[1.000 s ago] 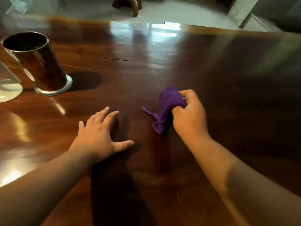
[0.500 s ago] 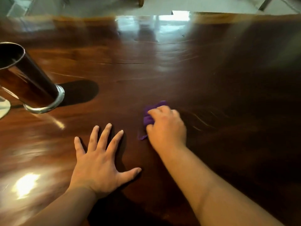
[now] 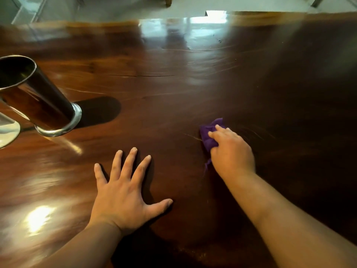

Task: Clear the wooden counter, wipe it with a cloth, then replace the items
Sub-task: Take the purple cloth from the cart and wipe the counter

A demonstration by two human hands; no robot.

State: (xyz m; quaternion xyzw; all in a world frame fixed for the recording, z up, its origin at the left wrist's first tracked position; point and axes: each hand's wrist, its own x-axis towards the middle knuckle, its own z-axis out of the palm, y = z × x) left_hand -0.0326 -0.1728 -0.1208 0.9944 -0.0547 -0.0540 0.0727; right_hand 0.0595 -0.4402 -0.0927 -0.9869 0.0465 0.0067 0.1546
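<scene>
A glossy dark wooden counter fills the view. My right hand presses a bunched purple cloth flat onto the wood at centre right; most of the cloth is hidden under my palm and fingers. Thin wet streaks show on the wood just beyond and to the right of the cloth. My left hand lies flat on the counter with its fingers spread, left of the cloth, holding nothing.
A shiny metal cylinder cup stands on the counter at the left, casting a shadow to its right. A clear glass base sits at the far left edge. The counter's far edge meets a pale floor.
My right hand lowered the cloth from a raised pinch onto the wood and slid it to the right. My left hand spread flat and stayed planted. The view shifted closer.
</scene>
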